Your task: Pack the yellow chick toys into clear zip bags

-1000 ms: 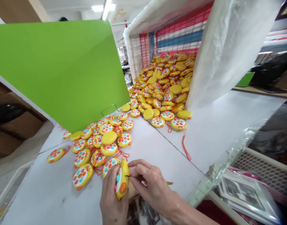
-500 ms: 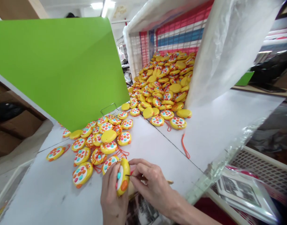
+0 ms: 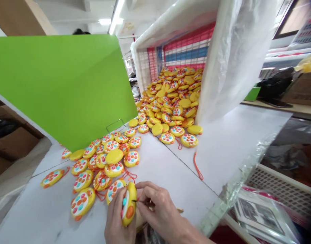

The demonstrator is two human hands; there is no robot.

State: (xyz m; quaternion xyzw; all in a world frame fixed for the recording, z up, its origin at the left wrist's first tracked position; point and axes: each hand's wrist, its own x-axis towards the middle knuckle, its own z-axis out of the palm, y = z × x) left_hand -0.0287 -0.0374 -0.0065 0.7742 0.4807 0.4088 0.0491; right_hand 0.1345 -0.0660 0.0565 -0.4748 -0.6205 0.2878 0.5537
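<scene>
My left hand [image 3: 120, 217] grips a yellow oval animal-shaped toy [image 3: 130, 206] on edge. Its white face with coloured dots is turned left, and an orange foot-like bump shows low on the rim. Close on the right, my right hand [image 3: 157, 206] pinches a thin brush-like tool [image 3: 135, 201], whose dark tip touches the toy's yellow rim. Most of the tool is hidden by the fingers. Beside my left hand lies a dotted toy [image 3: 115, 189], partly covered by it. Another dotted toy [image 3: 82, 203] rests further left on the white tabletop [image 3: 155, 162].
Several similar toys [image 3: 114, 156], some with orange cords, lie by a green panel [image 3: 64, 88]. A tipped basket [image 3: 208, 74] with a white liner spills many more. A loose orange cord [image 3: 198, 166] lies right of centre. Below the table's right edge sits a white crate [image 3: 279, 183].
The view has tilted up a little, so the scene sits lower and slightly further left. Both hands keep the same hold, with the tool tip still at the toy's rim.
</scene>
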